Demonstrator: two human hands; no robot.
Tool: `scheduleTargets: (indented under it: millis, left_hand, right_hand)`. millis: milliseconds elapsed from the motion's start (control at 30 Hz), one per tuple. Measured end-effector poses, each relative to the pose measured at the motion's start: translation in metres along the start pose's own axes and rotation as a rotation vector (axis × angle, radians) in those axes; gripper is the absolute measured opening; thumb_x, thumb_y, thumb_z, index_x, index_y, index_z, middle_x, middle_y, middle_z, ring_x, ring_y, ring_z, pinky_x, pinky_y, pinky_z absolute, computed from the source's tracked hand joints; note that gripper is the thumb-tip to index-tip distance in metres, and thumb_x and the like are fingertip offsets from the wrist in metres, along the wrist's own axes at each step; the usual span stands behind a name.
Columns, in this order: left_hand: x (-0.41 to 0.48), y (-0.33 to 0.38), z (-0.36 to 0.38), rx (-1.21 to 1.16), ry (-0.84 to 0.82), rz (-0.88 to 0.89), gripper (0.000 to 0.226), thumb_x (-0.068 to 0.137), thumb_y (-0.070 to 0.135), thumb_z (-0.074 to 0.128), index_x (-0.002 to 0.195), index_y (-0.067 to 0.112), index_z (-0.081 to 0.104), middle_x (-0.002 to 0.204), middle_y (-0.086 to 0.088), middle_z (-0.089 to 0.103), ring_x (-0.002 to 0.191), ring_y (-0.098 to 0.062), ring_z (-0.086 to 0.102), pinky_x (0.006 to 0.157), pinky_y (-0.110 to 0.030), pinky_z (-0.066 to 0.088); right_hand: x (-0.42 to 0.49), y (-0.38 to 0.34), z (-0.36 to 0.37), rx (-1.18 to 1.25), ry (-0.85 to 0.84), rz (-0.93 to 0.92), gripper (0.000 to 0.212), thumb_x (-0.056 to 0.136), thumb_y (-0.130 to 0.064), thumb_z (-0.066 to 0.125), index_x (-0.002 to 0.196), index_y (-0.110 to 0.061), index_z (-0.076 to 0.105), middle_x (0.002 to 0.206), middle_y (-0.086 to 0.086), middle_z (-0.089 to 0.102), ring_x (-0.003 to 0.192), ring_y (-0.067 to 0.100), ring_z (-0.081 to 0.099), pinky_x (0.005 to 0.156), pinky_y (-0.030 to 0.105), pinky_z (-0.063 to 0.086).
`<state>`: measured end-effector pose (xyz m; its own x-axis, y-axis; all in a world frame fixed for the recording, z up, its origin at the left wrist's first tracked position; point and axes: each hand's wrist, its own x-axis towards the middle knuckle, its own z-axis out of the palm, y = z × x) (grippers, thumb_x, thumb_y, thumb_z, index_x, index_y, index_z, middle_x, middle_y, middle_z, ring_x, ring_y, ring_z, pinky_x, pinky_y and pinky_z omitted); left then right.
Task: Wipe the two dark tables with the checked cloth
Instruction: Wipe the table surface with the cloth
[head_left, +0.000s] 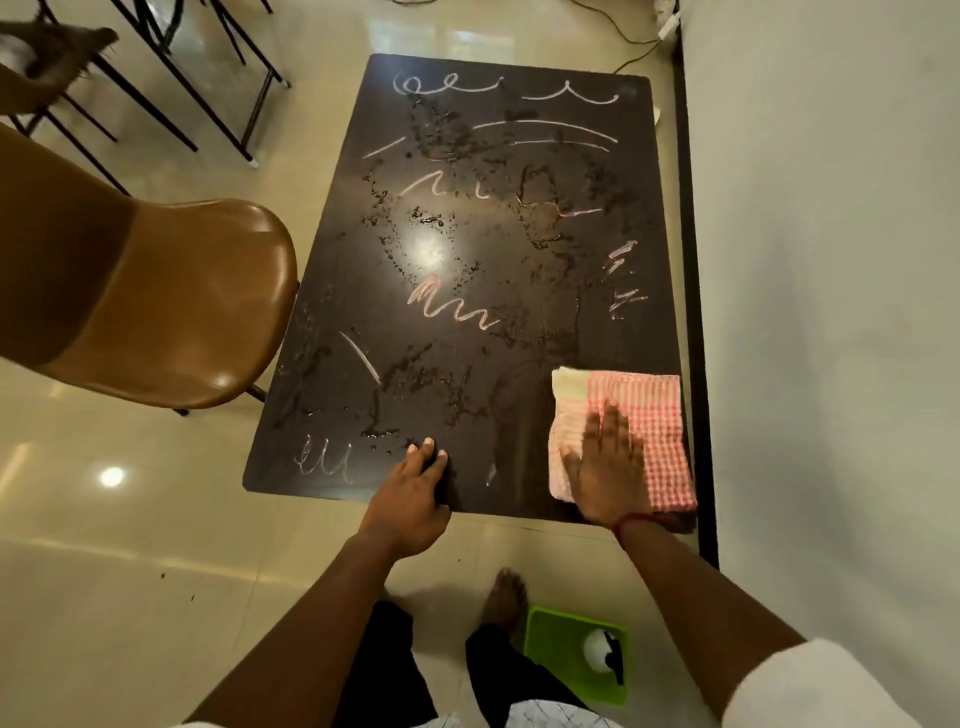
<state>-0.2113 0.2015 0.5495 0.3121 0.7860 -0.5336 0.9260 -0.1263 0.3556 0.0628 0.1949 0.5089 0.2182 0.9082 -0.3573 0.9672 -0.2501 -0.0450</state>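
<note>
From the head camera, the dark table (519, 270) carries pale chalk-like squiggles and loops, none readable as words, among scattered wet droplets. The right hand (605, 467) lies flat, palm down, fingers (613, 423) spread wide, pressing on the checked cloth (654, 421) rather than gripping it. The red-and-white cloth sits at the table's near right corner, reaching the right edge beside the wall (831, 260). The left hand (410, 499) rests over the near edge, fingertips loosely curled on the surface, holding nothing. A brown chair (171, 301) stands touching the left edge. A green tray (550, 639) lies on the floor (130, 571) by a bare foot (504, 597).
</note>
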Motion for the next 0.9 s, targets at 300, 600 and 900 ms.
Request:
scheduleTargets:
  millis: [300,600,900]
  left_hand:
    - [0.001,-0.009,-0.001,0.018,-0.038,0.031,0.078,0.090,0.030,0.052,0.156,0.020,0.011,0.164,-0.002,-0.001,0.151,-0.025,0.000,0.120,-0.036,0.017]
    - [0.000,-0.011,0.001,-0.075,-0.044,0.030,0.083,0.087,0.029,0.055,0.156,0.019,0.009,0.164,-0.001,-0.004,0.150,-0.025,-0.005,0.120,-0.040,0.017]
    - [0.003,-0.017,-0.027,-0.173,-0.008,0.084,0.067,0.090,0.016,0.050,0.153,0.016,0.026,0.161,-0.002,0.022,0.146,-0.021,0.026,0.117,-0.033,0.026]
  right_hand:
    - [-0.031,-0.077,0.014,-0.026,-0.022,-0.305,0.071,0.094,-0.052,0.010,0.151,-0.011,-0.002,0.157,0.012,-0.012,0.147,0.031,-0.006,0.116,0.046,-0.005]
    - [0.004,-0.055,0.002,0.100,0.057,0.163,0.072,0.094,-0.045,0.035,0.148,0.000,0.020,0.156,0.026,0.011,0.143,0.043,0.014,0.114,0.058,0.015]
    - [-0.037,-0.088,0.012,-0.036,-0.071,-0.382,0.072,0.093,-0.056,0.000,0.151,-0.012,-0.004,0.158,0.013,-0.012,0.147,0.030,-0.007,0.117,0.045,-0.002]
